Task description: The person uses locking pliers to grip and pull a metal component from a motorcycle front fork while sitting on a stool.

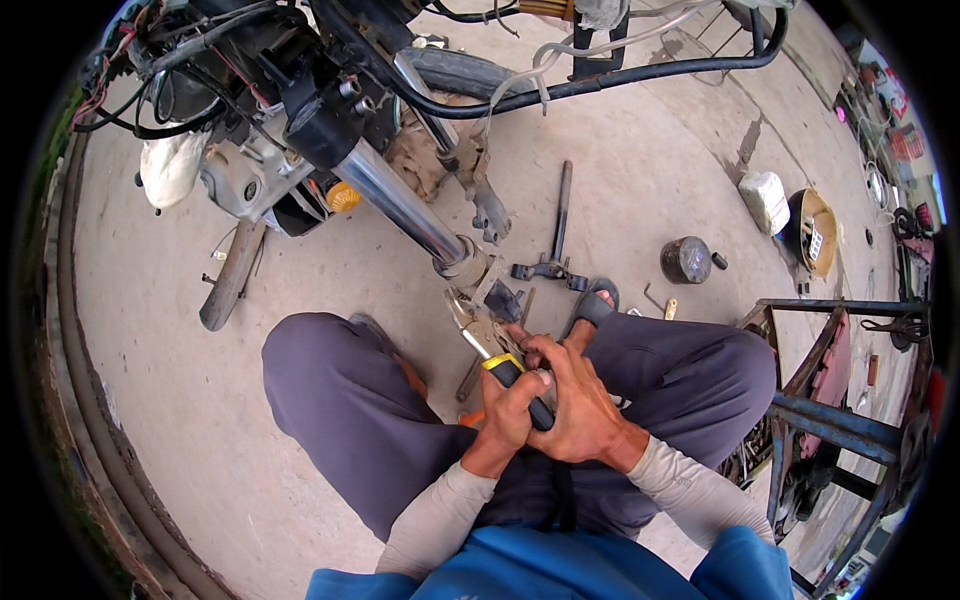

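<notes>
Between my knees, both hands are closed round locking pliers [470, 325] with a black and yellow grip. My left hand [503, 418] wraps the grip from the left, thumb lying along it. My right hand [585, 405] closes in from the right, fingers curled over the other side of the pliers. Their metal jaws point up at the lower end of a shiny front fork tube [405, 205], beside its worn collar [462, 262]. Whether the jaws bite on the fork is hard to make out. The fork slants down from a partly stripped motorcycle [320, 125].
A T-shaped steering stem [560, 225] lies on the concrete beyond my hands. To the right are a round dark tin [687, 261], a white block [765, 203], a tan bowl [820, 235] and a blue metal frame [835, 428]. A curved fender [235, 275] lies left. Cables hang overhead.
</notes>
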Motion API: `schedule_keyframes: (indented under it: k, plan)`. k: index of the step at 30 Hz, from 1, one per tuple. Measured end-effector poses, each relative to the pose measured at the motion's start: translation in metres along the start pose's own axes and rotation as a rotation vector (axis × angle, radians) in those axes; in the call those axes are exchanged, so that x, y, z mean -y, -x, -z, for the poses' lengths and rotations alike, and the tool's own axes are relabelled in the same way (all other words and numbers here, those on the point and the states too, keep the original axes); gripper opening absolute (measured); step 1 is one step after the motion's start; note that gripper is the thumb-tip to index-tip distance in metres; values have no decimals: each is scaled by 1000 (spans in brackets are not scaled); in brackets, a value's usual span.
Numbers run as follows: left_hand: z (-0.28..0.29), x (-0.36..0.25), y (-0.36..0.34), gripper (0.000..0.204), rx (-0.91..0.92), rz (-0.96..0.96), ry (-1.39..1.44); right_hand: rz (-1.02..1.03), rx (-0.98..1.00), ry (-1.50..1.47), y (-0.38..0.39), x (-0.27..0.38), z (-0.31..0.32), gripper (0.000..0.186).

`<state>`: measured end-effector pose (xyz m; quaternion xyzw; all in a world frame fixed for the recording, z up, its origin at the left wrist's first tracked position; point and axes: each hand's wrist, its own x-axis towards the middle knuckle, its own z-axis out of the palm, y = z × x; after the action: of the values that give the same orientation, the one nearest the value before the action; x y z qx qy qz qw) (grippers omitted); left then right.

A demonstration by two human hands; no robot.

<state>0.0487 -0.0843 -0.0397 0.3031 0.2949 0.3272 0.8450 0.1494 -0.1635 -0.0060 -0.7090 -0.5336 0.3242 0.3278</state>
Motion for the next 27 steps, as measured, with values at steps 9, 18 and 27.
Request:
schedule_keyframes:
  k: [9,18,27]
  plan:
    - [3,4,-1,44,19,-3,-109,23,0,0,0,-3,0,95]
    - [-4,4,5,44,-86,15,-108,-222,116,-149,5,17,4,111]
    - [-15,-33,17,47,-146,60,-444,-380,283,-225,-4,64,22,98]
